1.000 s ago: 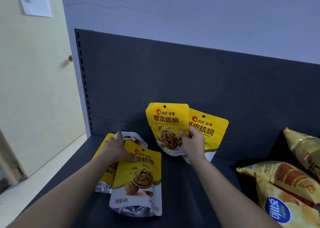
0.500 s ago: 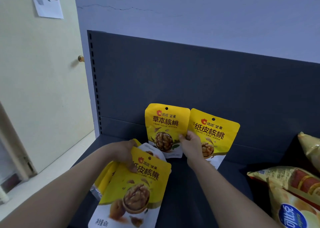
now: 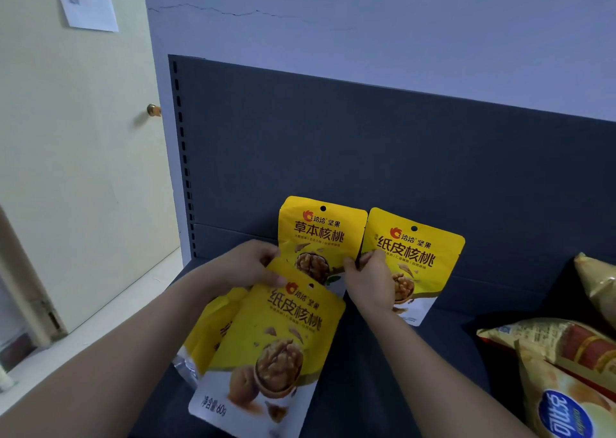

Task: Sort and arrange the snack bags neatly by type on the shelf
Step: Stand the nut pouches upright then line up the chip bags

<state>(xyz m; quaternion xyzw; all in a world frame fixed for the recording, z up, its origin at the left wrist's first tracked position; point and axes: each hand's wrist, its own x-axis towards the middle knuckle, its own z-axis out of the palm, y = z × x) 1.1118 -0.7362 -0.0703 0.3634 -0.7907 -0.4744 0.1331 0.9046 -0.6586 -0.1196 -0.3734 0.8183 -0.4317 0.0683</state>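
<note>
Head view: the left hand (image 3: 248, 266) grips the top edge of a glossy, flat yellow walnut pouch (image 3: 280, 347) above the dark matte shelf (image 3: 383, 371). The right hand (image 3: 373, 281) pinches an upright pouch (image 3: 420, 257) leaning on the back panel (image 3: 366, 144). Crinkled chip bags (image 3: 566, 371) lie at the right.

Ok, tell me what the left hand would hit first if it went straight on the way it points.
Probably the left upright yellow foil walnut pouch against the dark back panel: the left hand, gripping the nearer yellow pouch, points at its lower left edge. Depth is unclear.
</note>
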